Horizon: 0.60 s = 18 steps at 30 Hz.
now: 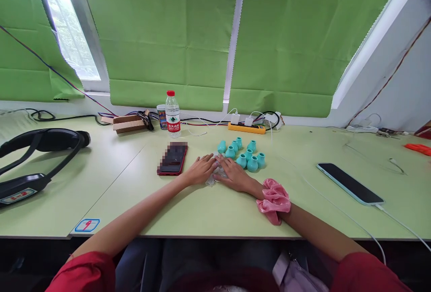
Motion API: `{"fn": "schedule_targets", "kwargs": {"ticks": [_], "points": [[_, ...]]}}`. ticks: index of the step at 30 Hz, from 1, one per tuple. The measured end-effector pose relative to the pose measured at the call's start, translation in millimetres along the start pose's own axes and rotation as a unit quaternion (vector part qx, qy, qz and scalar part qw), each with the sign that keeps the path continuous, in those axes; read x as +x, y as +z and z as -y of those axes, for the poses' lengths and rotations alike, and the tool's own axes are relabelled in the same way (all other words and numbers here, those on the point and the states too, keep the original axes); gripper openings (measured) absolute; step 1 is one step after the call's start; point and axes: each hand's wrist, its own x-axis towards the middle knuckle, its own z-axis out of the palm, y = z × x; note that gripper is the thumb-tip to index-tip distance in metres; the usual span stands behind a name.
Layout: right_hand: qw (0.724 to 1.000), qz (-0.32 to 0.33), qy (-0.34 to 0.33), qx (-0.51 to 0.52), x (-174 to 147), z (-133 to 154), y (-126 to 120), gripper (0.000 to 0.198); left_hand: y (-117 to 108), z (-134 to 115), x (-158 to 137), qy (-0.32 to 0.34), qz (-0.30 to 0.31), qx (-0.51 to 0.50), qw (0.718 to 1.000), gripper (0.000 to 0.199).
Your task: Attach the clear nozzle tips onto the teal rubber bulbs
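Observation:
Both of my hands lie over a crumpled clear plastic bag [211,181] on the table. My left hand [202,169] rests with fingers stretched out across its left side. From the right, my right hand [232,174] covers more of the bag, its fingers extended and the fingertips close to those of the left. Much of the plastic is hidden beneath them. Just beyond my right hand stand several small turquoise vases [252,164], round-bellied with narrow necks, grouped loosely. A pink scrunchie [274,201] circles my right wrist.
Left of my hands lies a dark phone [173,158]; another phone [348,184], plugged into a white cable, is at right. A water bottle [173,114], cup [162,117], cardboard box [128,123] and yellow power strip [247,127] line the back. A black headset [43,157] sits far left.

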Motion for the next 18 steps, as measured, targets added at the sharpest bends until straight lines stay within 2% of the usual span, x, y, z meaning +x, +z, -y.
{"fn": "schedule_targets", "kwargs": {"ticks": [3,6,8,10,13,16,18], "points": [[1.000,-0.025,-0.015,0.010,-0.9,-0.3,-2.0,0.056,-4.2,0.0,2.8,-0.042,-0.058,-0.181,0.981,0.046],[0.999,-0.043,-0.009,0.009,-2.8,1.8,-4.1,0.047,-9.1,1.1,4.0,-0.071,-0.110,-0.329,0.935,0.048],[0.999,-0.040,-0.016,-0.002,-4.5,5.3,-5.9,0.048,-11.5,-0.1,3.5,-0.081,-0.127,-0.388,0.909,0.047],[0.999,-0.017,-0.045,-0.020,-6.0,9.8,-7.8,0.053,-13.2,-3.3,2.7,-0.084,-0.121,-0.416,0.898,0.046],[0.995,0.017,-0.082,-0.047,-6.6,14.5,-8.9,0.060,-14.5,-8.4,2.1,-0.084,-0.094,-0.426,0.896,0.044],[0.996,0.007,-0.070,-0.051,-5.7,13.0,-6.4,0.054,-14.3,-8.6,2.9,-0.086,-0.097,-0.430,0.894,0.046],[0.997,-0.010,-0.058,-0.044,-4.8,9.7,-3.8,0.047,-13.9,-6.3,2.9,-0.082,-0.116,-0.397,0.907,0.045]]}}
